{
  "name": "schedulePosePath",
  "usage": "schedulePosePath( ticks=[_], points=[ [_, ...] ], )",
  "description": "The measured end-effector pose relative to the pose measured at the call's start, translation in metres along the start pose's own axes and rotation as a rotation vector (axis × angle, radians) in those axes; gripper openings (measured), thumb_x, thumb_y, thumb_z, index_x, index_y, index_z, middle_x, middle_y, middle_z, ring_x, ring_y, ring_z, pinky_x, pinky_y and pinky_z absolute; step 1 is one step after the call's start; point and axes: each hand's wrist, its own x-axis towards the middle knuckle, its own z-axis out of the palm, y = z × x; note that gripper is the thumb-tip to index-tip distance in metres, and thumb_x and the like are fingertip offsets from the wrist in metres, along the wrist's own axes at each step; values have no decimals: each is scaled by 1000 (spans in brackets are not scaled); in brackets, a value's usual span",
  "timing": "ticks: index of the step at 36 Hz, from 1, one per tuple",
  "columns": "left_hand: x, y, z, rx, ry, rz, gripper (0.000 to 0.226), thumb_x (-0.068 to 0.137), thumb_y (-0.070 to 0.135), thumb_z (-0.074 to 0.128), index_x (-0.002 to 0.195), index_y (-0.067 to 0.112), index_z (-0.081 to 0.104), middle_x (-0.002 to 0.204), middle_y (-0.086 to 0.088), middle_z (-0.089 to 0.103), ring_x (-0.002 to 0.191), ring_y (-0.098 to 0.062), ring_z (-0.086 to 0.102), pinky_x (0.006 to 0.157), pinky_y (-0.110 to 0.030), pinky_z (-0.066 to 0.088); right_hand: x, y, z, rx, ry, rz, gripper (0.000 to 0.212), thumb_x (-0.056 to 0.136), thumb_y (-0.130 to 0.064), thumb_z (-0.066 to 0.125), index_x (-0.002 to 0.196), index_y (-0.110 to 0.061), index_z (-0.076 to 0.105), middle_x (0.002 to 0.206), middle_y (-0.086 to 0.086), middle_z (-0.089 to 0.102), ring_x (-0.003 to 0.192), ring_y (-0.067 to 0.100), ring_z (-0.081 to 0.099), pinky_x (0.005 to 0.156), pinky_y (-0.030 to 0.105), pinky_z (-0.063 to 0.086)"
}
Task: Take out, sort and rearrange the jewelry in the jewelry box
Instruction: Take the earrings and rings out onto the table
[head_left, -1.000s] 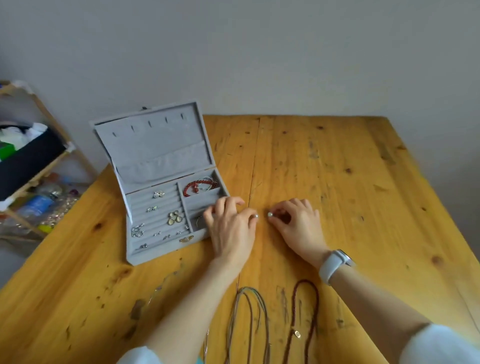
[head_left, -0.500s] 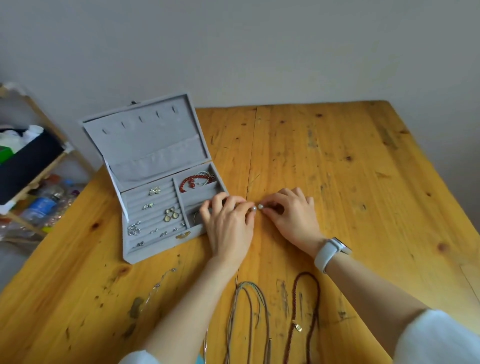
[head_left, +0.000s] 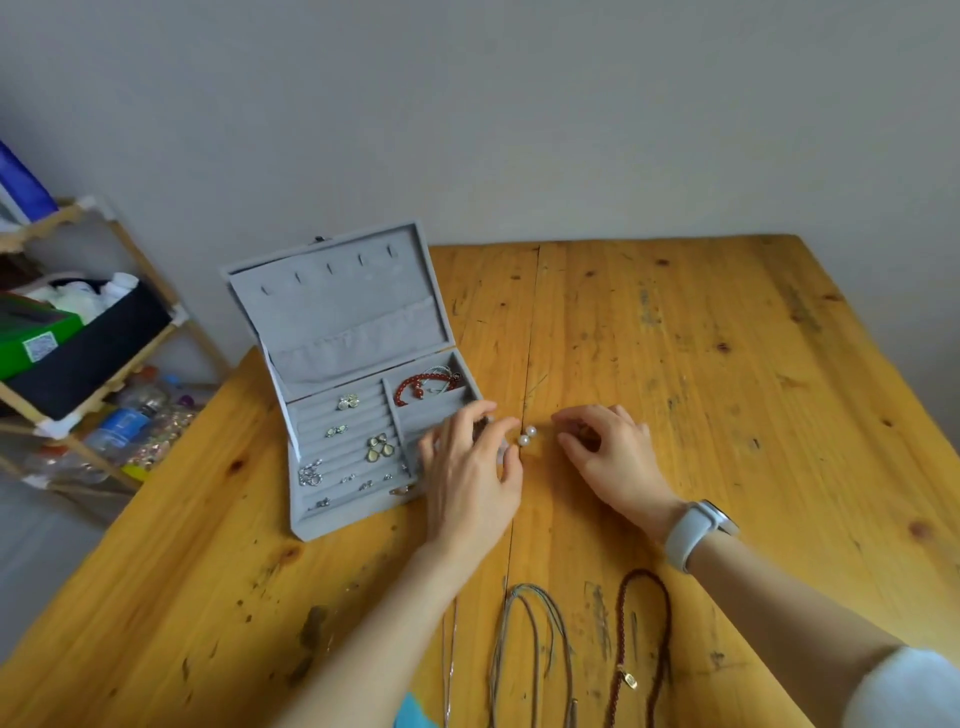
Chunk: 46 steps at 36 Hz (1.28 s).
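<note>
The grey velvet jewelry box (head_left: 332, 364) stands open on the left of the wooden table (head_left: 727, 364). Its slotted rows hold several earrings (head_left: 379, 447), and a back compartment holds a red bead bracelet (head_left: 415, 387). Two pearl earrings (head_left: 527, 436) lie side by side on the table just right of the box. My left hand (head_left: 467, 473) rests beside them with loosely curled fingers, its fingertips just short of the pearls. My right hand (head_left: 608, 452), with a white watch at its wrist, sits a little to their right and holds nothing visible.
Near the front edge lie a grey cord necklace (head_left: 535, 639), a dark red braided necklace with a gold tag (head_left: 644, 623) and a thin silver chain (head_left: 451, 660). A wooden shelf (head_left: 104, 332) with a dark bin stands left of the table, with bottles on the floor below it.
Each hand was pinching one pearl and brought them together. Now both pearls lie on the table and both hands have let go, the right hand drawing back to the right.
</note>
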Motion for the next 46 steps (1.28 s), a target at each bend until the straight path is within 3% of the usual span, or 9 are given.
schedulePosePath(
  ticks=[6, 9, 13, 16, 23, 29, 33, 40, 46],
  points=[
    [16, -49, -39, 134, 97, -138, 28, 80, 23, 47, 98, 19, 67, 98, 0, 63, 95, -22, 54, 79, -35, 31, 17, -32, 8, 17, 35, -76, 21, 88, -16, 52, 105, -22, 63, 94, -4, 60, 94, 18, 48, 83, 36, 37],
    [23, -82, -55, 264, 36, -262, 23, 83, 15, 57, 103, 16, 68, 100, -4, 65, 98, -28, 55, 83, -40, 33, 31, -54, 19, 2, 50, -168, 20, 89, -17, 51, 104, -22, 64, 93, -5, 59, 92, 18, 48, 76, 31, 32],
    [31, -113, -65, 339, -65, -350, 24, 85, 16, 59, 108, 19, 67, 107, -3, 64, 106, -26, 50, 84, -37, 26, 53, -87, 41, -71, -20, -279, 25, 93, -18, 47, 112, -21, 62, 107, 0, 60, 100, 22, 46, 76, 32, 29],
    [34, -126, -65, 371, -104, -337, 24, 86, 17, 58, 109, 19, 66, 108, -2, 61, 107, -24, 49, 82, -35, 25, 70, -107, 62, -160, -114, -330, 28, 94, -21, 42, 115, -26, 59, 112, 1, 57, 109, 24, 42, 82, 36, 31],
    [27, -132, -61, 293, 4, -346, 29, 82, 8, 62, 110, 11, 65, 107, -8, 60, 105, -30, 53, 80, -42, 34, 93, -139, 111, -227, -240, -344, 32, 94, -24, 41, 123, -28, 54, 120, 2, 53, 113, 25, 39, 87, 38, 30],
    [28, -132, -60, 309, 0, -361, 31, 85, 12, 57, 115, 13, 61, 111, -6, 59, 109, -27, 51, 86, -41, 30, 94, -137, 125, -274, -112, -414, 29, 93, -26, 45, 117, -23, 60, 114, 3, 57, 109, 27, 42, 82, 36, 26],
    [27, -132, -60, 321, 6, -368, 30, 85, 12, 57, 114, 14, 62, 110, -5, 60, 108, -26, 51, 86, -39, 25, 96, -137, 124, -267, -113, -402, 21, 90, -25, 49, 105, -16, 60, 111, 4, 60, 108, 27, 44, 82, 36, 26],
    [28, -132, -60, 414, 60, -218, 17, 77, 11, 68, 92, 17, 69, 87, 0, 65, 82, -24, 60, 71, -34, 19, 98, -136, 113, -302, -140, -422, 17, 88, -28, 49, 97, -17, 58, 108, 0, 60, 107, 21, 45, 84, 34, 26],
    [40, -134, -57, 481, 33, -124, 19, 75, 9, 71, 93, 15, 71, 82, -1, 65, 79, -25, 58, 72, -34, 20, 96, -129, 91, -129, -75, -405, 13, 87, -24, 52, 95, -16, 60, 99, 1, 62, 99, 21, 48, 76, 31, 24]
  ],
)
